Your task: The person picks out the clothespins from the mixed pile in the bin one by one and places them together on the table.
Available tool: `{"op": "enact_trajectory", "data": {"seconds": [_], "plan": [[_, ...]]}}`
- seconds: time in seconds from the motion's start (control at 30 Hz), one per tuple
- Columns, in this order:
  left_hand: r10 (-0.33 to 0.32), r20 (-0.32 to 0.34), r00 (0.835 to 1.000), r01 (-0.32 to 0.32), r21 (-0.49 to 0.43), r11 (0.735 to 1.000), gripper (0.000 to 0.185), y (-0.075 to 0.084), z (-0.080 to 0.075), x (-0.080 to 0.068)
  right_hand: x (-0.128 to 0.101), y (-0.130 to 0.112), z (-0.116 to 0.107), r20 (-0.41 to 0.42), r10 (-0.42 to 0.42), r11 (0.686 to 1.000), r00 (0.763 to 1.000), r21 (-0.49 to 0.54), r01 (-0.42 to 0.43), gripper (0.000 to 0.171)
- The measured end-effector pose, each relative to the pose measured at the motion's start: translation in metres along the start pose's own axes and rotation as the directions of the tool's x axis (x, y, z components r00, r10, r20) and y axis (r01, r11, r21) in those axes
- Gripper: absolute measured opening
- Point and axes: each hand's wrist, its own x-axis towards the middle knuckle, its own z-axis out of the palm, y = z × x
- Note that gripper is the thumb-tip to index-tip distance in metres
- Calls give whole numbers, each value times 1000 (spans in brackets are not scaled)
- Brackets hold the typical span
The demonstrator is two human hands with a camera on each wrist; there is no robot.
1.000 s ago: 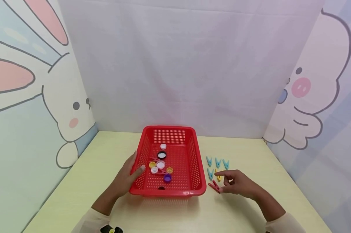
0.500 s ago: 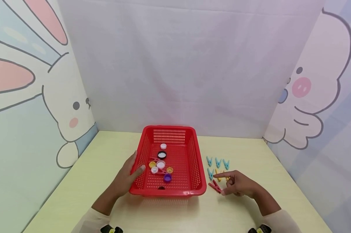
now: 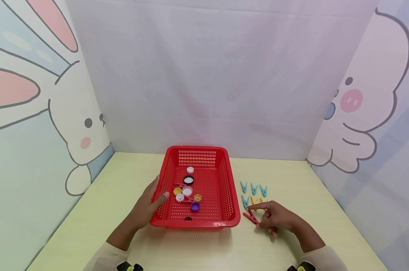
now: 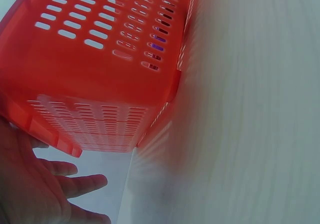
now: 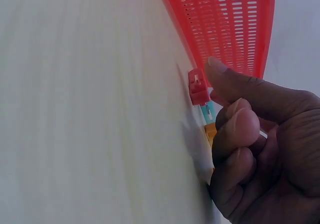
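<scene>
My left hand (image 3: 145, 209) rests on the left rim of a red perforated plastic basket (image 3: 234, 195), fingers outside and thumb over the edge. In the left wrist view, the fingers (image 4: 82, 185) are extended beside the basket wall. To the basket's right, my right hand (image 3: 279, 218) spans a red clothespin (image 3: 250, 217) lying on the table, index fingertip at one handle end and thumb at its opposite end. Its other fingers (image 5: 235, 134) are curled in the right wrist view. A yellow clothespin (image 3: 254, 203) lies just beyond the index finger, another partly hidden behind the hand.
Several light-blue clothespins (image 3: 254, 189) lie in rows beyond the right hand. Inside the basket are several bottle caps, including a purple cap (image 3: 195, 206) and a black-rimmed cap (image 3: 188, 180), plus pink-red clothespins (image 3: 189, 199). A pale cloth wall (image 3: 204, 82) stands behind the table.
My right index finger has come down from over the yellow clothespin to the red one's handle end. The second yellow clothespin has come partly into view. My left hand stays on the rim.
</scene>
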Motion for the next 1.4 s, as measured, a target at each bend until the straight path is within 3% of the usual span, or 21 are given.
{"op": "enact_trajectory", "data": {"seconds": [0.5, 1.0, 1.4], "plan": [[-29, -10, 1000, 29, 16, 999, 106, 0, 0, 0, 2, 1, 7, -59, 0, 999, 998, -45, -2, 51], [-23, -10, 1000, 23, 15, 1000, 105, -1, 1, 0, 8, -3, 19, -192, -37, 971, 981, -237, -9, 46], [-21, -9, 1000, 21, 12, 1000, 105, 0, 0, 0, 15, -4, 26, -250, -26, 958, 968, -284, -47, 48]]}}
